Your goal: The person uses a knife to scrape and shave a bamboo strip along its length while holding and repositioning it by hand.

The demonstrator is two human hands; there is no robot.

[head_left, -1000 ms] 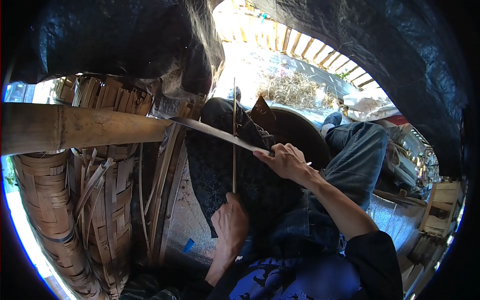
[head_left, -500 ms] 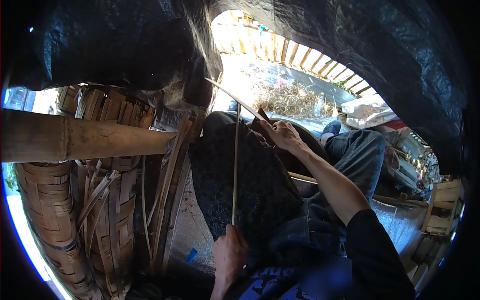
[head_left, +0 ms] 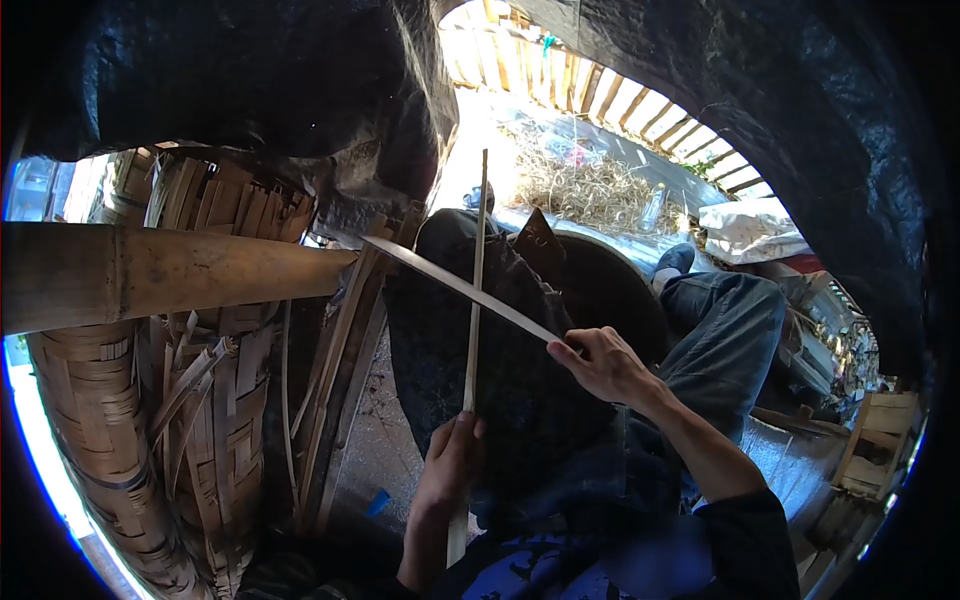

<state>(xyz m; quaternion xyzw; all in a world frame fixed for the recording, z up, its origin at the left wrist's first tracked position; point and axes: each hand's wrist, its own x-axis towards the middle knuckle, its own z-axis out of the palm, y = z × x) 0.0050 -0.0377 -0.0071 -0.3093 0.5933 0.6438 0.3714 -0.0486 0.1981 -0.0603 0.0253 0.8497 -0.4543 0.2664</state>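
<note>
My left hand (head_left: 448,462) is closed around a long, narrow bamboo strip (head_left: 475,345), which points away from me over my lap. The strip's near end shows below the hand, close to my body. In my right hand (head_left: 608,368) is a knife (head_left: 440,273) with a long, thin, pale blade; its handle is hidden in my fingers. The blade slants up and left and crosses the strip about midway along its far part. Whether the edge cuts into the strip cannot be told. A dark cloth (head_left: 430,330) covers my leg beneath both.
On the left, a thick bamboo pole (head_left: 200,272) juts in above tall woven bamboo baskets (head_left: 95,400). Split bamboo pieces (head_left: 335,380) lean beside my leg. A dark rounded object (head_left: 615,290) sits between my legs. Pale shavings (head_left: 590,185) lie beyond; black sheeting (head_left: 760,80) hangs overhead.
My right hand has drawn the knife down toward my body, from the strip's far end to its middle. My left hand has moved slightly forward, and the strip reaches farther out.
</note>
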